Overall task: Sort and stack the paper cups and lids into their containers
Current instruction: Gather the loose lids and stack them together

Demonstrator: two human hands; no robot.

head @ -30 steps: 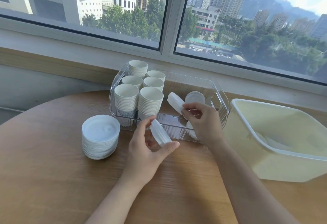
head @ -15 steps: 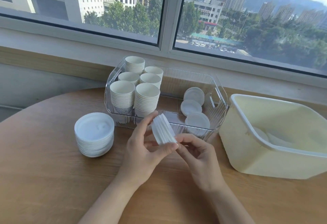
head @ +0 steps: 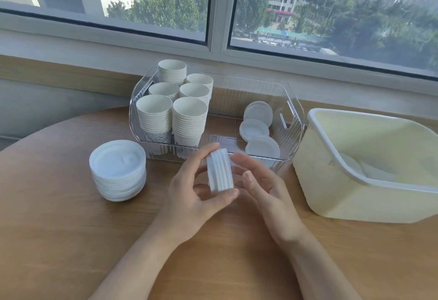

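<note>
My left hand (head: 189,195) pinches a small edge-on stack of white lids (head: 220,172) between thumb and fingers, just in front of the clear plastic bin (head: 294,107). My right hand (head: 263,190) is open beside the stack, fingers near its right face. Inside the bin, several stacks of white paper cups (head: 175,110) fill the left half and loose white lids (head: 257,129) lie at the right. A taller pile of larger white lids (head: 117,173) rests on the table left of my hands.
A cream plastic tub (head: 331,157) stands at the right with a few lids in its bottom. The round wooden table (head: 59,240) sits against a window sill behind the bin.
My right hand left the bin with a lid and joined it to the stack in my left hand, then drew slightly off it. The stack has turned more upright.
</note>
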